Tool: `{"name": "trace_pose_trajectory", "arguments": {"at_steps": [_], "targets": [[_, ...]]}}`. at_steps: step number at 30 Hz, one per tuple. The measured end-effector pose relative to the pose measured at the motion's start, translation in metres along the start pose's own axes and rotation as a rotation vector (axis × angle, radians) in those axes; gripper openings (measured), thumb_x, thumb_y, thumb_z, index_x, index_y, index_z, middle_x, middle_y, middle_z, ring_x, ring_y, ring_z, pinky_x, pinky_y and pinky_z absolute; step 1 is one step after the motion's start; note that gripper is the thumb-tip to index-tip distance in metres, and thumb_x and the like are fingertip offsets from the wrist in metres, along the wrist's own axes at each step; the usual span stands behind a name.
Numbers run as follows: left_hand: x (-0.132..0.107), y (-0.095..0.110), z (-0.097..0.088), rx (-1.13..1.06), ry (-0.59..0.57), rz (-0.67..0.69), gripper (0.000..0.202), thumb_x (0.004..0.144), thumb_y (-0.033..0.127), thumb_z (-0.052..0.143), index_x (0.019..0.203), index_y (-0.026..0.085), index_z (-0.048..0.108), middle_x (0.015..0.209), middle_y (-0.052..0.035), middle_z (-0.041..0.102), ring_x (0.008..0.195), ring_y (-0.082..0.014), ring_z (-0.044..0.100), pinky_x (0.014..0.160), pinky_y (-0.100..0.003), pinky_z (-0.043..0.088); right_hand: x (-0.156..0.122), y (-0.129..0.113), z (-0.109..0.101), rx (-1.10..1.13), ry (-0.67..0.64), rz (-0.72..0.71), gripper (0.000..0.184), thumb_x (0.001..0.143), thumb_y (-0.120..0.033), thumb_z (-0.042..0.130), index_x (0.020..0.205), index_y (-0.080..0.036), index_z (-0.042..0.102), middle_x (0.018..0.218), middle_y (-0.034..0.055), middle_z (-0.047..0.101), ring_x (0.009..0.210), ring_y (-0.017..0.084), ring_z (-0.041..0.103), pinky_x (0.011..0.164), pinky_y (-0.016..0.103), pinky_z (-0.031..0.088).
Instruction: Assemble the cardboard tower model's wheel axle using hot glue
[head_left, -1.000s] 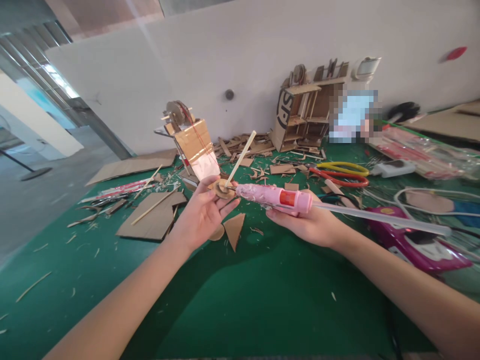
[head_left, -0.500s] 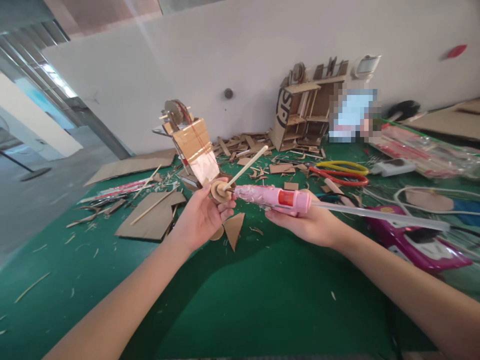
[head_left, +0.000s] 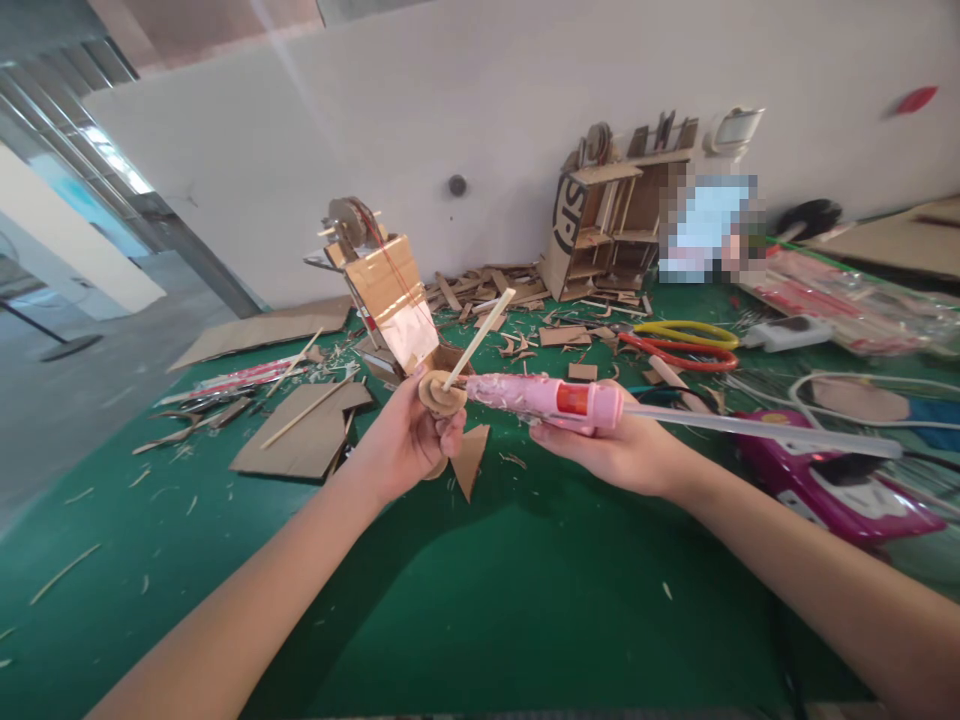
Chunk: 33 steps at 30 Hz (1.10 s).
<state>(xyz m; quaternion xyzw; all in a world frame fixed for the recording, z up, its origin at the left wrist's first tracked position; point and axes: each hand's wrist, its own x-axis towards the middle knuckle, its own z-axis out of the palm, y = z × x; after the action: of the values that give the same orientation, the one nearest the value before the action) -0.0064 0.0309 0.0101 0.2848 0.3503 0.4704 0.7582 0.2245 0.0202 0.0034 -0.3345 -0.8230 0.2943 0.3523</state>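
1. A green table mat (head_left: 480, 600) strewn with cardboard scraps runs to a white wall on the far side.
2. Above its middle, a small cardboard disc (head_left: 439, 392) already sits on a wooden stick (head_left: 480, 325) that slants up to the far right; that much looks done.
3. The left hand (head_left: 405, 440) grips the disc from below and from the left, fingers curled around it.
4. The pink glue gun (head_left: 547, 397), clasped in the right hand (head_left: 622, 450), points left with its nozzle at the disc where the stick passes through. Whether glue is laid there cannot be told, so the joint seems unfinished.
5. A cardboard triangle (head_left: 469, 458) lies just beneath the hands; scissors (head_left: 682, 345) lie at the far right.
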Motion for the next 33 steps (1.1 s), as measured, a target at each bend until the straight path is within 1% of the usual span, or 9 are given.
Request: {"name": "trace_pose_trajectory", "arguments": {"at_steps": [3,8,13,16,19,21,26,30,33], "targets": [[-0.0006,0.0006,0.0007,0.012,0.020,-0.054,0.046,0.098,0.037,0.031,0.074,0.012,0.062,0.053,-0.0032,0.056,0.039,-0.0111,0.053,0.035,-0.019,0.042,-0.0010,0.0002,0.0000,0.014,-0.011,0.026,0.030,0.089,-0.037,0.052,0.066,-0.018,0.050,0.058,-0.0025,0.044,0.053,0.010,0.041,0.050,0.024,0.034],[-0.0013,0.0005,-0.0014,0.027,-0.026,-0.071,0.053,0.099,0.040,0.028,0.069,0.012,0.062,0.051,-0.0052,0.057,0.037,-0.0108,0.052,0.035,-0.019,0.043,-0.0021,0.0013,-0.0009,0.049,0.020,0.042,0.027,0.088,-0.039,0.054,0.071,-0.018,0.056,0.063,-0.0004,0.050,0.060,0.013,0.046,0.053,0.025,0.039],[-0.0014,0.0008,-0.0028,-0.044,-0.068,-0.023,0.047,0.099,0.038,0.031,0.082,0.011,0.066,0.062,-0.0078,0.064,0.051,-0.0113,0.061,0.046,-0.017,0.049,-0.0023,0.0030,-0.0001,0.078,0.042,0.054,0.024,0.087,-0.039,0.056,0.075,-0.018,0.057,0.063,-0.0011,0.047,0.060,0.013,0.045,0.054,0.025,0.039],[-0.0022,0.0014,-0.0012,-0.050,-0.092,0.003,0.046,0.099,0.040,0.032,0.092,0.011,0.067,0.066,-0.0081,0.066,0.052,-0.0109,0.061,0.049,-0.018,0.051,-0.0025,0.0042,0.0002,0.095,0.043,0.070,0.024,0.087,-0.040,0.056,0.079,-0.018,0.059,0.064,-0.0008,0.050,0.060,0.014,0.047,0.055,0.026,0.040],[-0.0029,0.0011,0.0007,-0.028,-0.064,0.041,0.046,0.099,0.040,0.031,0.093,0.011,0.066,0.069,-0.0084,0.067,0.054,-0.0116,0.063,0.050,-0.019,0.052,-0.0025,0.0055,0.0003,0.091,0.045,0.062,0.024,0.087,-0.040,0.056,0.080,-0.018,0.060,0.067,-0.0003,0.052,0.061,0.014,0.048,0.056,0.026,0.041],[-0.0027,0.0002,0.0002,-0.016,-0.062,0.069,0.041,0.098,0.040,0.035,0.092,0.012,0.065,0.072,-0.0076,0.068,0.058,-0.0123,0.065,0.052,-0.020,0.054,-0.0026,0.0063,0.0003,0.073,0.046,0.041,0.023,0.087,-0.039,0.056,0.079,-0.018,0.059,0.067,-0.0001,0.052,0.062,0.014,0.049,0.057,0.026,0.041],[-0.0018,-0.0031,-0.0060,-0.015,-0.128,0.151,0.025,0.096,0.034,0.044,0.100,0.019,0.063,0.081,-0.0039,0.070,0.069,-0.0136,0.069,0.061,-0.023,0.058,-0.0035,0.0077,0.0005,0.063,0.055,0.041,0.022,0.088,-0.038,0.056,0.085,-0.017,0.061,0.071,0.0014,0.055,0.066,0.015,0.052,0.058,0.026,0.042],[-0.0018,-0.0043,-0.0081,0.008,-0.158,0.202,0.018,0.094,0.028,0.050,0.102,0.019,0.063,0.087,-0.0037,0.070,0.076,-0.0139,0.070,0.067,-0.024,0.059,-0.0036,0.0072,0.0006,0.068,0.063,0.043,0.022,0.087,-0.038,0.057,0.083,-0.017,0.060,0.070,0.0007,0.055,0.063,0.014,0.051,0.058,0.026,0.042],[-0.0016,-0.0050,-0.0079,0.030,-0.166,0.234,0.014,0.089,0.024,0.057,0.101,0.019,0.063,0.090,-0.0032,0.070,0.081,-0.0155,0.070,0.071,-0.025,0.059,-0.0028,0.0058,0.0004,0.066,0.069,0.043,0.021,0.087,-0.037,0.057,0.091,-0.017,0.063,0.073,0.0020,0.059,0.067,0.016,0.054,0.059,0.027,0.044]]}}
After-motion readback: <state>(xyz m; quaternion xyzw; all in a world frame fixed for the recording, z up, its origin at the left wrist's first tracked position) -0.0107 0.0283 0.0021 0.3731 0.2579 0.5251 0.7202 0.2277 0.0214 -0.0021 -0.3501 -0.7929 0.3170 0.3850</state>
